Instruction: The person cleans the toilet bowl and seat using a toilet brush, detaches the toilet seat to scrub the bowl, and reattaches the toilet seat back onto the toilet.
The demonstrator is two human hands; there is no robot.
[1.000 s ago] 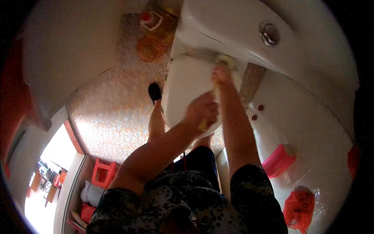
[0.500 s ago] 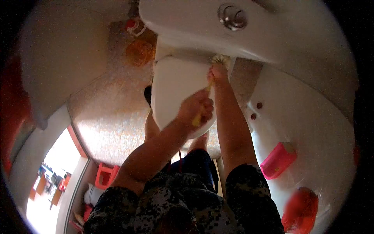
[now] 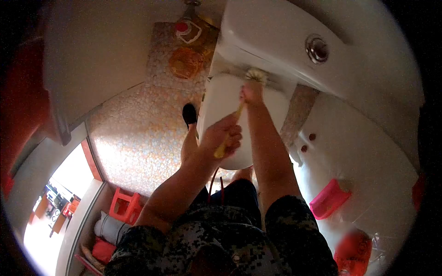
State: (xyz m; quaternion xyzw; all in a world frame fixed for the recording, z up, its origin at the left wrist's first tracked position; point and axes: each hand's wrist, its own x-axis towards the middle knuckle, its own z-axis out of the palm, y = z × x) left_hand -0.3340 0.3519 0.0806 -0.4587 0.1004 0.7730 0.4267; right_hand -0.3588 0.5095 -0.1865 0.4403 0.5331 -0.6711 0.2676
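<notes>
Pebble-patterned floor [image 3: 124, 133] surrounds a white toilet, whose closed lid [image 3: 218, 103] fills the middle of the view. At the lid's rear edge rises the tank [image 3: 271, 34], with a round metal flush button [image 3: 317, 49] on top. Beyond the lid's rear left corner, a red-capped bottle [image 3: 202, 36] and a crumpled-looking orange item [image 3: 184, 63] rest on the floor.

Both hands grip a yellow-handled brush [image 3: 239, 112], slanted above the lid. The left hand [image 3: 223, 137] is closed around the lower handle, nearer the lid's front edge, with the tip poking out below the fist. The right hand [image 3: 252, 93] is wrapped around the upper part, just beside the pale bristle head [image 3: 256, 76]. That head lies by the lid's rear edge, near the foot of the tank; whether the bristles touch the surface is hard to tell.

The brush looks light, with a stiff, slim handle, probably plastic and liable to turn or slip if wet. Its bristles should flex under pressure. A firm hold near the head would steer it best, with the other hand at the handle's end to steady it.
</notes>
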